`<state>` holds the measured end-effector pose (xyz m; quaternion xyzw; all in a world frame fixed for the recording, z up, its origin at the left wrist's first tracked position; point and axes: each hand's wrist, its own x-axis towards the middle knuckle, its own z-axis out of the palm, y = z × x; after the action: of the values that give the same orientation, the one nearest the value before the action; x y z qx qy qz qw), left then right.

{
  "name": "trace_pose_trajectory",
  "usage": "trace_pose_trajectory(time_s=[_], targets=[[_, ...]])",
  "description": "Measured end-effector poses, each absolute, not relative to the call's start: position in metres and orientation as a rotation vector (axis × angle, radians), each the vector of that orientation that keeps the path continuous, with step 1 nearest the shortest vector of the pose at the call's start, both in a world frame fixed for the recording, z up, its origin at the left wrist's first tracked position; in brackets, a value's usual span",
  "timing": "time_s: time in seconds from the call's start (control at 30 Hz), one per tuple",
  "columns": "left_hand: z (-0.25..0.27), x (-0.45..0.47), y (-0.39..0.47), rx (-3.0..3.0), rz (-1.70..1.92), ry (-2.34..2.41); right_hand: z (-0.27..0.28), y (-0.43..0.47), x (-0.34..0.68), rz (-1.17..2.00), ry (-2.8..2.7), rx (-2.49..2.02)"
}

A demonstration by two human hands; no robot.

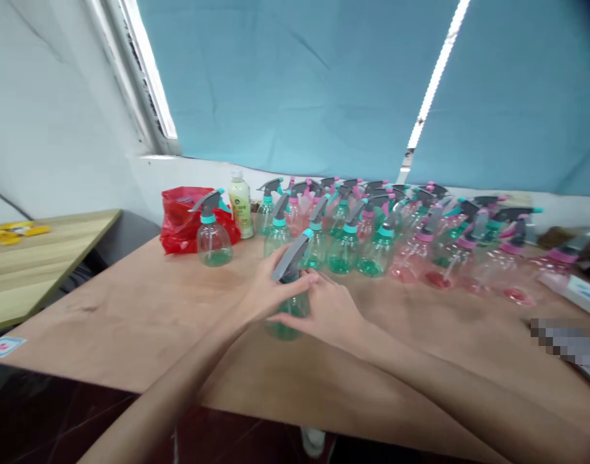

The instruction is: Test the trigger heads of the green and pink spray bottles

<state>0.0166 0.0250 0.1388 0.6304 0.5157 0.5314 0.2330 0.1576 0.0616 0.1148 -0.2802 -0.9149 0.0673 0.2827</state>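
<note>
Near the table's front edge I have a green spray bottle (284, 330) with a grey trigger head, upright between both hands. My left hand (268, 287) is closed around its neck from the left, thumb across the front just below the head. From the right, my right hand (334, 308) grips the body, fingers bent around it. Hands cover most of the bottle's middle. Just behind stand more green spray bottles (343, 254) with turquoise collars. One spray bottle (214, 248) with a little green at its base stands apart to the left.
A red plastic bag (181, 222) and a bottle of pale yellow liquid (241, 206) are at the back left. Pink spray bottles (449, 261) crowd the right. A pixelated flat object (575, 348) lies at the right edge. A second table (67, 258) holds yellow items.
</note>
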Motion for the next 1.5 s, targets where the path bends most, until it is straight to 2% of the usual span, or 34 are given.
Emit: trace_pose_trajectory(time_s=[0.17, 0.3, 0.5, 0.67, 1.5], targets=[[0.144, 0.063, 0.046, 1.724, 1.359, 1.133, 0.106, 0.063, 0.202, 0.026, -2.362, -0.739], [0.136, 0.095, 0.063, 1.792, 1.330, 1.113, 0.100, 0.074, 0.234, -0.038, -2.340, -0.777], [0.135, 0.129, 0.079, 1.898, 1.308, 1.184, 0.078, 0.114, 0.304, 0.179, -2.552, -0.646], [0.141, 0.137, 0.086, 1.930, 1.248, 1.231, 0.045, 0.156, 0.351, 0.256, -2.554, -0.867], [0.153, 0.136, 0.093, 1.972, 1.142, 1.290, 0.037, 0.182, 0.350, 0.415, -2.521, -0.907]])
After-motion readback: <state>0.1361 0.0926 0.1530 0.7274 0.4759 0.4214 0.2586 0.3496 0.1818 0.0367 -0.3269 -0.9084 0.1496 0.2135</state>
